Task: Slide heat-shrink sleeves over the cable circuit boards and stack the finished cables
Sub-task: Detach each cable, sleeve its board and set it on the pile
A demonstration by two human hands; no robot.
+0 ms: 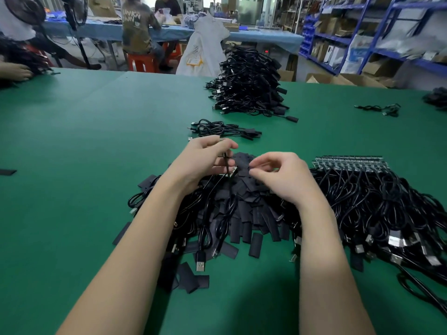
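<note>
Head view: left hand pinches a black cable between thumb and fingers, its small circuit board hanging just below the fingertips. Right hand sits curled over the loose sleeve pile, fingertips pinching at what looks like one flat black sleeve; grip too blurred to be sure. Sleeve not yet on the board, by my reading.

Risks: sleeves lie flat, so the mouth may not open and the board corner could snag. Fingers may lift two sleeves at once from so dense a heap. The cable trails down into the tangle below and could drag neighbours along when lifted.

Around: unsleeved cables heaped at right, their bare boards in a row at the far edge. A small finished stack lies just beyond the hands, a tall heap further off, all on the green table. The path to the small stack looks open; only the hands' own pile crowds the work
</note>
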